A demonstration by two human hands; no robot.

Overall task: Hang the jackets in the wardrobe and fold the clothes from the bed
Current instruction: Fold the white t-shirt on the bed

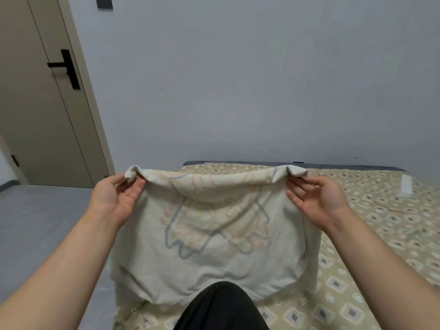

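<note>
A cream garment [214, 265] with a faint grey and peach print hangs spread out in front of me, above the bed [371, 234]. My left hand [116, 196] pinches its upper left corner. My right hand [319, 198] pinches the upper right corner. Both hands are held up at about the same height, with the top edge sagging between them. The garment's lower part reaches down to the bed's near edge and hides the sheet behind it.
The bed has a beige sheet with a diamond pattern and a dark headboard edge [345, 166] against the grey wall. A white strip [406, 185] lies on the sheet at the right. A door [40, 103] with a black handle stands at left; grey floor [35, 222] below it. Dark clothing [219, 308] shows at the bottom.
</note>
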